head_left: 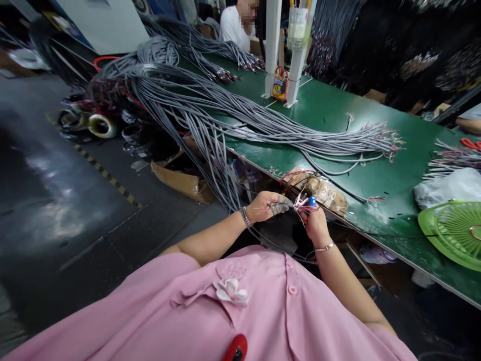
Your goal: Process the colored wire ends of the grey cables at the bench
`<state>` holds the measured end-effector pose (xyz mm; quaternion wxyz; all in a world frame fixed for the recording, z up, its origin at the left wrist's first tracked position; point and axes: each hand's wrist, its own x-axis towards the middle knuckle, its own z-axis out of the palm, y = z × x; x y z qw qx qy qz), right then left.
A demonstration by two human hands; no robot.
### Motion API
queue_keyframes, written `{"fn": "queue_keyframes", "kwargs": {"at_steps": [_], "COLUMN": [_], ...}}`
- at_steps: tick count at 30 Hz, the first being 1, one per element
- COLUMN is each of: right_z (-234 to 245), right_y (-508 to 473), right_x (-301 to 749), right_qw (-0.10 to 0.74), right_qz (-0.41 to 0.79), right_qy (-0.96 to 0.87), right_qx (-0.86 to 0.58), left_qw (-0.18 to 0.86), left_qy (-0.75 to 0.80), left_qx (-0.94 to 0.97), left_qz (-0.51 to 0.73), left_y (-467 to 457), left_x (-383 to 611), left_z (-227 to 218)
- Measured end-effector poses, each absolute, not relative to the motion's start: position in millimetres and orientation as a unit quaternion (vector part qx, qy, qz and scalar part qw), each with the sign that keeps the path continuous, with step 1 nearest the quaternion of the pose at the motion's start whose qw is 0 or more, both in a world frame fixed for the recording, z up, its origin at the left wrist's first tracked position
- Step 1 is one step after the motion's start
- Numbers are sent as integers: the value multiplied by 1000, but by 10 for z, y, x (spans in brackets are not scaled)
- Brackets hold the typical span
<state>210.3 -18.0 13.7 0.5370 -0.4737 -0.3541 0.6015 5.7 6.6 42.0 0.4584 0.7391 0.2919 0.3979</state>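
Note:
In front of my body, by the table edge, both hands meet around a fan of thin coloured wires [299, 202]. My left hand [263, 206] has greyish coverings on its fingers, which are closed on the wires; some red and green ends poke out behind them. My right hand [316, 224] is closed at the other side of the wires, pinching them. A small blue piece [312, 201] shows at its fingertips; whether it is worn or held I cannot tell. Just beyond the hands, a tape-wrapped brown block [326, 194] sits at the table edge.
A long bundle of grey cables [263, 118] lies across the green table [402, 195] and hangs over its near edge. To the right are a green fan-like basket [451, 230] and a plastic bag [451, 188]. White posts [273, 45] rise behind. Another person [236, 25] sits beyond.

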Motion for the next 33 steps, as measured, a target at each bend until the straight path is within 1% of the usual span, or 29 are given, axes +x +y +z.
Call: {"fn": "queue_keyframes", "kwargs": {"at_steps": [5,7,11,16,21,28,33], "right_z": [125,157,215,254,236,99,-76], "right_y": [-80,-59,-64,-80,-80,-185,-299], "right_x": [2075,2045,1974,1928,1935,2001,2115], "right_qw": [519,531,565,584,582,541,536], "right_qz": [696,697,674,682,693,739,728], "right_qy": [-278,-260,-257,-235,-224,-165,-158], "right_qx": [-412,-406,-401,-372,-361,-366,-397], "left_qw": [494,503,481,476,467,519,537], "left_qy": [272,277,275,262,260,269,283], "left_qx": [730,724,746,755,766,732,715], "left_qz": [385,382,369,367,358,350,347], "left_y": [158,158,127,82,74,-53,-265], "left_x": [138,133,103,94,110,56,-83], "left_z": [302,293,302,238,129,170,148]}}
